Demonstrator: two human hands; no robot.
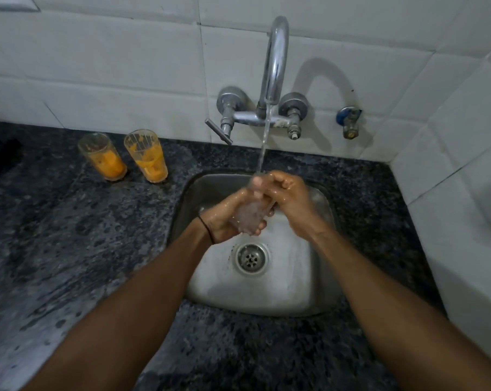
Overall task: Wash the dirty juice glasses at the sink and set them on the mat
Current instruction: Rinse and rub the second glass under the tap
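Rinsing one glass (251, 214) gripped in your left hand (224, 220) and right hand (290, 198), you leave two dirty glasses (102, 158) (149, 158) at ten o'clock.

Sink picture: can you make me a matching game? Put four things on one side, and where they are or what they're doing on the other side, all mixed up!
Things
1. tap
2. orange-smeared glass nearest the sink
3. clear glass
4. drain

Places or states
a. held by the left hand and right hand under the stream
b. standing upright on the dark counter
c. running water
d. in the bottom of the basin

Pairs: 1-c, 2-b, 3-a, 4-d
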